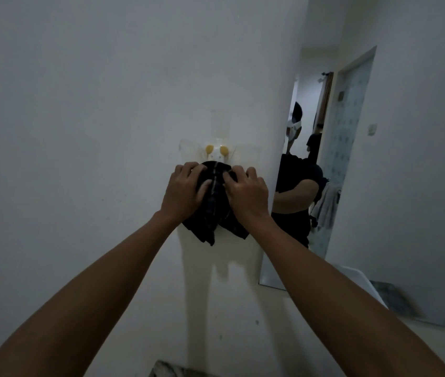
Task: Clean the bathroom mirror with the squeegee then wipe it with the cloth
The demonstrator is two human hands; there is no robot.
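- The wall hook (pixel 217 151), white with two yellow knobs, is fixed on the white wall (pixel 79 131); the dark cloth (pixel 214 202) hangs just below it.
- The left hand (pixel 184 190) and the right hand (pixel 245 193) both pinch the cloth, fingers curled into its folds.
- The mirror (pixel 322 164) stands to the right, apart from the cloth.
- The squeegee does not show.
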